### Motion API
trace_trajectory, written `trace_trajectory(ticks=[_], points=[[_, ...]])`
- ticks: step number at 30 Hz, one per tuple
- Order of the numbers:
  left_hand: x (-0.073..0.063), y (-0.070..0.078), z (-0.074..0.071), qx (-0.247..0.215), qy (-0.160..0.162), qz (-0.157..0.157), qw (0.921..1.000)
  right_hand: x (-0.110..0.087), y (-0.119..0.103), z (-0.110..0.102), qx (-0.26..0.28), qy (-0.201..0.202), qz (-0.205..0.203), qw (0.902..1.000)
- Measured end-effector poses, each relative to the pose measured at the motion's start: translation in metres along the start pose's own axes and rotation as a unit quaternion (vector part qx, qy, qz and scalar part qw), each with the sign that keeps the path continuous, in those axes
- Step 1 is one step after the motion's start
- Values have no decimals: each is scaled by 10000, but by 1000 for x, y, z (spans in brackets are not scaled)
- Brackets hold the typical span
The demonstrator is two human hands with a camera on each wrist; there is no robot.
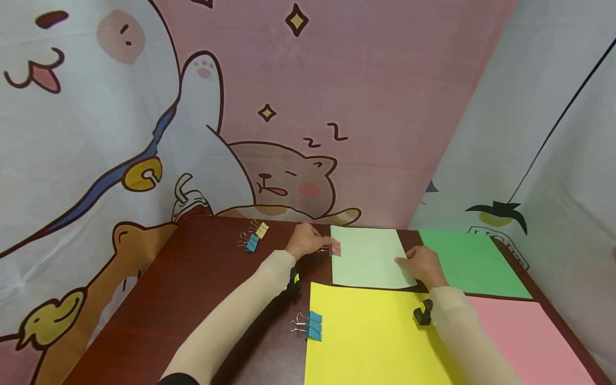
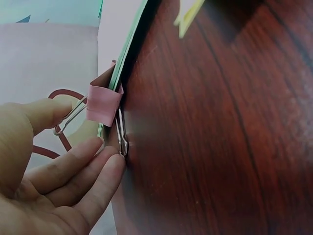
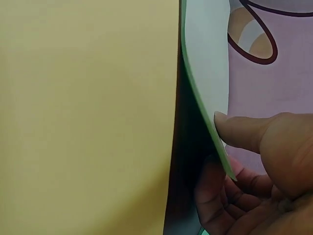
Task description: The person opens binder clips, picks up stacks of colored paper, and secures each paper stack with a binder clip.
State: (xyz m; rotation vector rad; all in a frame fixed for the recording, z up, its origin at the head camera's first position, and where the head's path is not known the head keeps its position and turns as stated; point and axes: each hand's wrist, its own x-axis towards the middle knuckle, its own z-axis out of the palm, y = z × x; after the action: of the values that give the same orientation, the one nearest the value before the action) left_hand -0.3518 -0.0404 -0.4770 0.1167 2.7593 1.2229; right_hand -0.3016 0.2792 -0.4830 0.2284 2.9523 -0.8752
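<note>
A pink binder clip sits over the left edge of a stack of pale green paper at the back of the table. My left hand holds this clip by its wire handles; in the left wrist view the thumb lies on one handle and the fingertips are at the other. The pink clip body straddles the sheets. At the stack's near right corner, my right hand pinches the paper between thumb and fingers. That corner bends up in the right wrist view, with the pale sheets above the fingers.
Yellow paper with a blue binder clip on its left edge lies in front. Green paper and pink paper are on the right. A yellow clip and a blue clip lie at the back left.
</note>
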Motion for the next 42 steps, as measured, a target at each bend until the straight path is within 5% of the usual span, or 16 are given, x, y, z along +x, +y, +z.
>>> trace_trajectory(ticks=[21, 33, 42], points=[[-2, -7, 0, -313, -41, 143, 9994, -1, 2, -3, -233, -196, 0, 9995], [-13, -15, -11, -1011, -337, 191, 9941, -9, 8, -13, -74, -438, -39, 9990], [-23, -23, -24, -1303, -95, 3, 9914, -14, 12, -19, 58, -428, -547, 9976]])
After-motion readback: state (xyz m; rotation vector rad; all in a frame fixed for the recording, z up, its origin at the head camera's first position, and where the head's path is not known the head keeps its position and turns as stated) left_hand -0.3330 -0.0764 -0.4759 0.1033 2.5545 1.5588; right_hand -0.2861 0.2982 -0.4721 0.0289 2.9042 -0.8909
